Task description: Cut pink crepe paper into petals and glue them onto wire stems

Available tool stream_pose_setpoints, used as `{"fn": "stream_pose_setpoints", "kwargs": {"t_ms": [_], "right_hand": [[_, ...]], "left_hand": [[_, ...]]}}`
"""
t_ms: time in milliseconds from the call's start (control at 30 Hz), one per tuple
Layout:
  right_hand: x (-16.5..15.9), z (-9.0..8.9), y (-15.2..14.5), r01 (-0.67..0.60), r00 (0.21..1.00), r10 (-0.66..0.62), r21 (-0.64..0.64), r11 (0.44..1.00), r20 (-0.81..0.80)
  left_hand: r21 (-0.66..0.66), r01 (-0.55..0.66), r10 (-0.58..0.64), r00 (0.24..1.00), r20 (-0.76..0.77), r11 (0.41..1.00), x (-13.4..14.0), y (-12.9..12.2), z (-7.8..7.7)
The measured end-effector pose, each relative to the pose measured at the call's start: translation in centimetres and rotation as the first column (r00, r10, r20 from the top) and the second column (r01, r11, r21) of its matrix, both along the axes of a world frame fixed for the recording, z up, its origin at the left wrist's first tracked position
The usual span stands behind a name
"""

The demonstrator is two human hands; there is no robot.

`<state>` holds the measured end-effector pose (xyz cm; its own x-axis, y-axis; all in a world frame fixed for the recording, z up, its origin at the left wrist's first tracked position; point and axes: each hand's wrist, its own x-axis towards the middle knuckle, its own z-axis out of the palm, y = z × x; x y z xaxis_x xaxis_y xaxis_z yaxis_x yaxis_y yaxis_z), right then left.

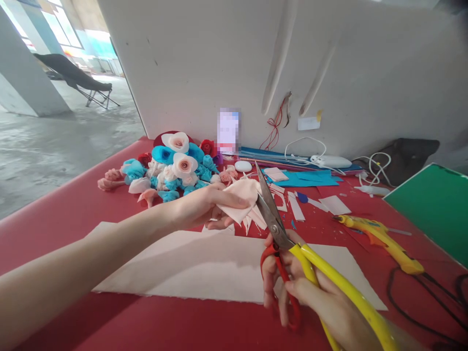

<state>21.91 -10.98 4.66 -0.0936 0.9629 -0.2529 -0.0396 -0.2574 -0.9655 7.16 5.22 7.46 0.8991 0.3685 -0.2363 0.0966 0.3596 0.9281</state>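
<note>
Pinched in my left hand [206,202] is a folded piece of pale pink crepe paper [239,197], its outer edge curved. My right hand [310,287] grips scissors [274,226] with red and yellow handles. Their blades stand apart and point up and away, with the paper's right edge at the lower blade. Whether that blade is in the paper, I cannot tell. Beneath both hands lies a wide pale pink sheet [175,265] on the red table [171,324]. Pink paper scraps [296,205] are strewn behind the scissors.
Blue, white, pink and red paper flowers [185,165] are heaped at the back left. A yellow glue gun [383,239] with a dark cord lies at right, near a green board [435,209]. Blue paper [310,178] and a white power strip [331,161] lie along the wall.
</note>
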Motion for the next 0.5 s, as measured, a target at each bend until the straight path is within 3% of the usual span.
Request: {"fn": "stream_pose_setpoints", "kwargs": {"t_ms": [300,500], "right_hand": [[-0.18,-0.07,0.05,0.009,1.0,-0.009,-0.003,1.0,0.012],[-0.09,0.52,0.06,0.047,0.982,-0.043,-0.016,0.999,0.182]], "left_hand": [[0.036,0.147,-0.144,0.988,-0.061,0.989,-0.11,-0.21,-0.32],[-0.014,0.188,-0.188,0.98,-0.071,0.982,-0.26,0.01,-0.1]]}}
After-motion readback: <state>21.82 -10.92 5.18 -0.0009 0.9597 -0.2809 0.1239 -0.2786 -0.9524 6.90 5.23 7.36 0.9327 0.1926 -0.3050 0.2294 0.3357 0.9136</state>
